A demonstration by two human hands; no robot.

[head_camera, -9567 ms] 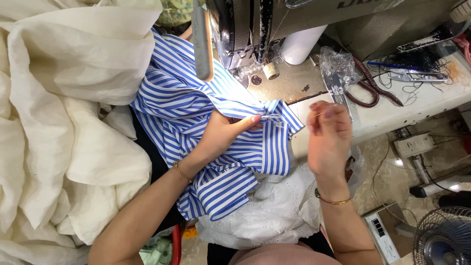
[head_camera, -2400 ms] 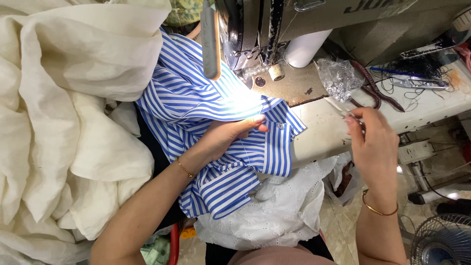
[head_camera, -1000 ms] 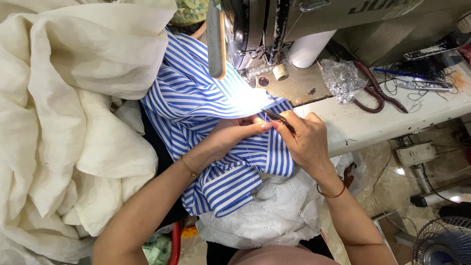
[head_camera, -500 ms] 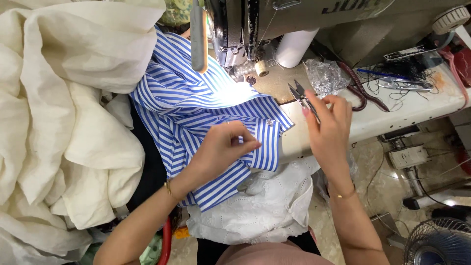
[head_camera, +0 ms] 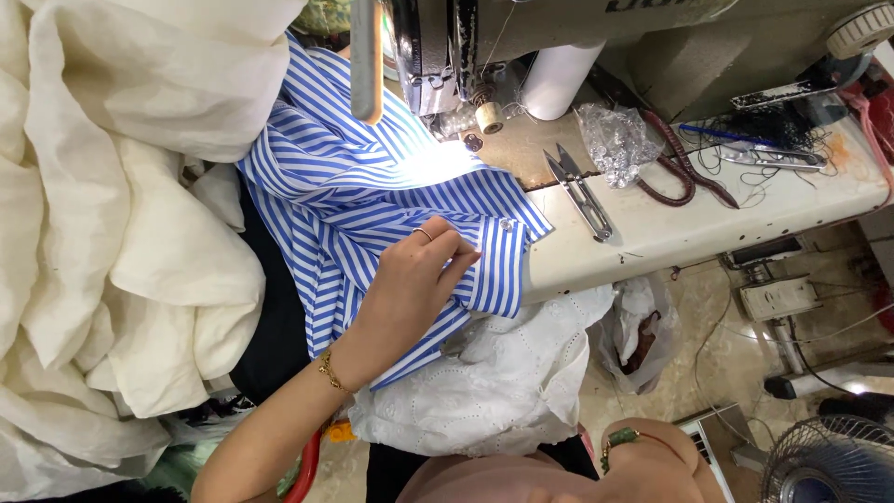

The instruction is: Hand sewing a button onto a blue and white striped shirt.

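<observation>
- The left hand [head_camera: 410,279] is pinching a fold of the blue striped shirt [head_camera: 372,200], which is lying left of the thread snips [head_camera: 579,191], near the sewing machine [head_camera: 447,47].
- Keeping the cuff flat is helping; the right hand [head_camera: 643,456], low and near, is showing no readable grip.

So my left grip [head_camera: 414,279] sits on the shirt [head_camera: 372,196], which is spread across the desk [head_camera: 708,224] edge, right in front of the sewing machine [head_camera: 447,47]. Thread snips [head_camera: 579,191] lie on the desk just right of the shirt, with a crinkled plastic bag [head_camera: 615,140] behind them. Big heap of fabric [head_camera: 112,233] to my left, eyelet cloth [head_camera: 494,382] in my lap under the shirt. Fan [head_camera: 829,461] on the floor, far right.
</observation>
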